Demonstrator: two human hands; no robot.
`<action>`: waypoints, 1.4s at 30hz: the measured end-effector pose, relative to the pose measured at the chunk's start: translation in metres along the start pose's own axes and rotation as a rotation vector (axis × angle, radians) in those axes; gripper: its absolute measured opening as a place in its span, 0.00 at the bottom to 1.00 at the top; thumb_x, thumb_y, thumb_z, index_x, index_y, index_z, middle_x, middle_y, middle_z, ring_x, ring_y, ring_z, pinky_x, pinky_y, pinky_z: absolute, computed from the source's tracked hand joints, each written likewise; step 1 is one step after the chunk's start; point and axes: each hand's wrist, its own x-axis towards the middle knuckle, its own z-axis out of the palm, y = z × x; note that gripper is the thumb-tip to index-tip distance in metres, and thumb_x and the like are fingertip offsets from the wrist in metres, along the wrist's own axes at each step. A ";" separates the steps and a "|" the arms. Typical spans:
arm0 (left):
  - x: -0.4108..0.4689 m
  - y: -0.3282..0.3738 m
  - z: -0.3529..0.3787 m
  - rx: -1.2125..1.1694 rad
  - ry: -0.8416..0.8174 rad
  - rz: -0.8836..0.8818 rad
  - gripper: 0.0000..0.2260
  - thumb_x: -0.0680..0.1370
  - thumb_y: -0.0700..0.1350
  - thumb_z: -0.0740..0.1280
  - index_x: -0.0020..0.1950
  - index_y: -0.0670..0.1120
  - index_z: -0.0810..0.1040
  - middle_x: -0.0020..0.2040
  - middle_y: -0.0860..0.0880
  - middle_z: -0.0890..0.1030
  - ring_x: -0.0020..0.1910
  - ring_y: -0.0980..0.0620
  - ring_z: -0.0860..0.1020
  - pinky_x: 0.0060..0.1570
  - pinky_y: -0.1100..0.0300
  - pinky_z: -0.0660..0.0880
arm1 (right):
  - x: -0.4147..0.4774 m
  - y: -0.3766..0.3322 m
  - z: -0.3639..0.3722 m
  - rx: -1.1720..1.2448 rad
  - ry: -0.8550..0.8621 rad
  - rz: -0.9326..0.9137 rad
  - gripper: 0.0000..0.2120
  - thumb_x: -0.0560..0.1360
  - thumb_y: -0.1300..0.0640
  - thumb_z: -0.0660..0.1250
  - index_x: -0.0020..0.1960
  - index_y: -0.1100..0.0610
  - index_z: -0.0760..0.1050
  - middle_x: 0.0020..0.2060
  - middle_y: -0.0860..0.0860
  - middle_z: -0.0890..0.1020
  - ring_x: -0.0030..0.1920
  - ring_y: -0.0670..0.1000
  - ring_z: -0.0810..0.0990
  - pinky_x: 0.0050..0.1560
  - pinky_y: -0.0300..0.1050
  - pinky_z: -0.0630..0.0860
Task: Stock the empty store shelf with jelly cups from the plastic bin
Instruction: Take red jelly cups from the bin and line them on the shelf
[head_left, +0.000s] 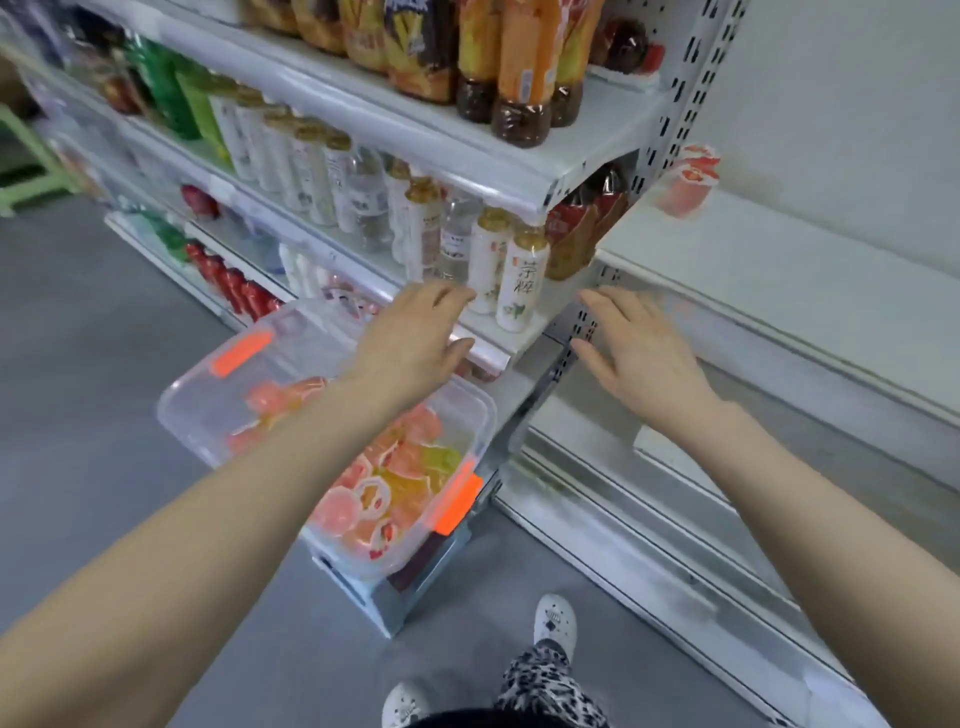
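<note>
A clear plastic bin (208, 384) with orange latches sits low at the end of the stocked shelf unit, holding several pink, orange and yellow jelly cups (395, 483). My left hand (415, 338) hovers above the bin's far side, fingers loosely spread, holding nothing. To the right, my right hand (639, 353) is open and empty, in front of the white shelf (779, 270) of the right-hand unit. A stack of pink jelly cups (688, 182) stands at that shelf's back left corner, against the wall.
The left shelf unit carries drink bottles (519, 280) at hand height and orange bottles and snack bags above. A perforated upright post (582, 332) separates the two units. Lower white shelves (675, 519) run along the right. Grey floor and my feet are below.
</note>
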 end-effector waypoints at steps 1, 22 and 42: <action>-0.017 -0.015 0.002 0.003 -0.015 -0.035 0.23 0.77 0.49 0.67 0.70 0.45 0.70 0.64 0.44 0.74 0.62 0.41 0.72 0.59 0.48 0.71 | -0.003 -0.016 0.012 0.022 -0.018 -0.020 0.24 0.78 0.52 0.66 0.69 0.62 0.70 0.63 0.59 0.75 0.62 0.61 0.73 0.62 0.55 0.70; -0.166 -0.123 0.077 -0.025 -0.260 -0.565 0.14 0.79 0.47 0.64 0.63 0.48 0.79 0.58 0.48 0.80 0.58 0.45 0.75 0.60 0.52 0.71 | 0.043 -0.166 0.208 0.079 -0.804 -0.164 0.32 0.75 0.46 0.68 0.74 0.56 0.60 0.71 0.58 0.66 0.66 0.61 0.71 0.58 0.56 0.75; -0.106 -0.149 0.097 0.024 -0.333 -0.512 0.23 0.76 0.48 0.68 0.71 0.49 0.69 0.68 0.46 0.72 0.65 0.43 0.71 0.61 0.49 0.71 | 0.049 -0.131 0.196 0.323 -0.431 -0.017 0.26 0.67 0.50 0.73 0.62 0.52 0.68 0.57 0.50 0.70 0.46 0.51 0.77 0.39 0.43 0.72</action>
